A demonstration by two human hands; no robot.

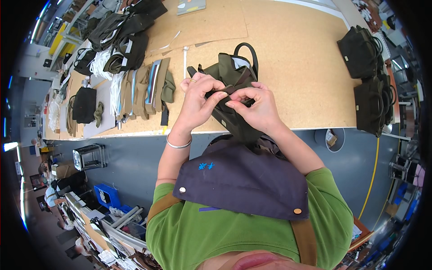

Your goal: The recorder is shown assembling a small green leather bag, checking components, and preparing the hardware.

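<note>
An olive-green handbag (234,72) with a black handle stands at the near edge of the brown worktable (297,58). Both my hands pinch its top seam where a small metal zip piece shows. My left hand (198,96), with a ring and a silver bangle on the wrist, grips the fabric from the left. My right hand (254,108) holds the fabric from the right, thumb and forefinger closed on it. The bag's lower part hangs over the table edge toward my dark apron.
Several finished dark bags (366,76) stand at the table's right end. Stacks of olive fabric pieces (148,87) and black bag parts (119,36) lie to the left. A grey floor, a metal stool (90,156) and a blue crate (107,194) lie below the table.
</note>
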